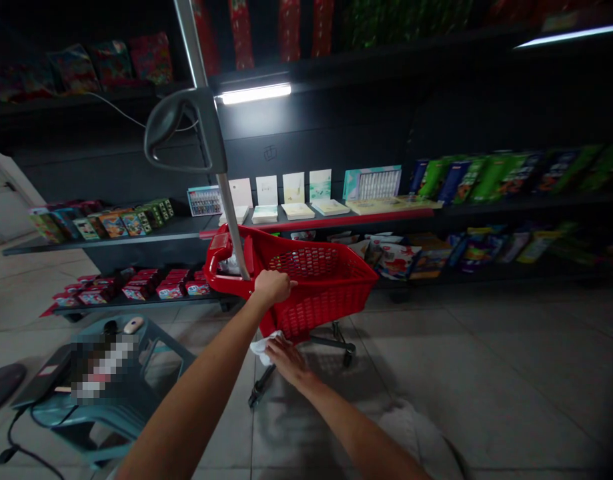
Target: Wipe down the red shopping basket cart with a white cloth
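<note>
There's your left hand [273,288], fingers curled over the near rim of the red shopping cart [331,297], which stands on its casters [347,359] before the shelf [386,217]. And down low, your right hand [289,360] has its fingers holding a bunched white cloth [263,348] against the cart's lower corner! Brace that rim firmly, as the wheels could roll; press the cloth flatter, with even strokes.
</note>
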A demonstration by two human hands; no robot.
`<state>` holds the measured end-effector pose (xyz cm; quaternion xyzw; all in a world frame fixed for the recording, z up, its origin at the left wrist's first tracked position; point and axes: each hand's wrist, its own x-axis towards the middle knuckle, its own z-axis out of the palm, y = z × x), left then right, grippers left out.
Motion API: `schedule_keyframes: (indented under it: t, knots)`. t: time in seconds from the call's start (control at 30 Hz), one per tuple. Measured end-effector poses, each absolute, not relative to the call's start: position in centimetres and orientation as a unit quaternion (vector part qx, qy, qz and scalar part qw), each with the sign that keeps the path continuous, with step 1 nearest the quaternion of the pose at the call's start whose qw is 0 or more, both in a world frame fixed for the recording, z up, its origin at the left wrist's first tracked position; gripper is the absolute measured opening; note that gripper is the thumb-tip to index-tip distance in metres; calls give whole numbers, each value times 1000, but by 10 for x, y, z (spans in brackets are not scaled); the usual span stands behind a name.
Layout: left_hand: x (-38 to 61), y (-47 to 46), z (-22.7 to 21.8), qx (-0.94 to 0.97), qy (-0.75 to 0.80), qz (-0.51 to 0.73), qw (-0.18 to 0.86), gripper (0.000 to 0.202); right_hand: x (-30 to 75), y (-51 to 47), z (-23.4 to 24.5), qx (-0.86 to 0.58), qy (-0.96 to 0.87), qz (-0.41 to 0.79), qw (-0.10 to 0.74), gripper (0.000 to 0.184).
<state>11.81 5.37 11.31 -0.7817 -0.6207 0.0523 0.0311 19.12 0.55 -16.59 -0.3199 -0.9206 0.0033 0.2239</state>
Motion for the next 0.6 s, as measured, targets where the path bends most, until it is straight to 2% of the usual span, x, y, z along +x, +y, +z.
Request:
schedule_keyframes:
  t: [0.17, 0.27, 0.4, 0.6]
  knots:
    - [113, 54, 111, -786, -614, 54, 49, 74, 211, 24, -118, -319, -911, -6, 262, 25]
    - [111, 55, 109, -786, -613, 57, 53, 73, 218, 33, -81, -353, -881, -30, 313, 33]
    - [110, 54, 108, -788, -610, 59, 61, 72, 223, 39, -56, -381, -840, -48, 384, 42]
    - [109, 52, 109, -794, -601, 54, 76, 69, 260, 46, -39, -422, -817, -40, 391, 33]
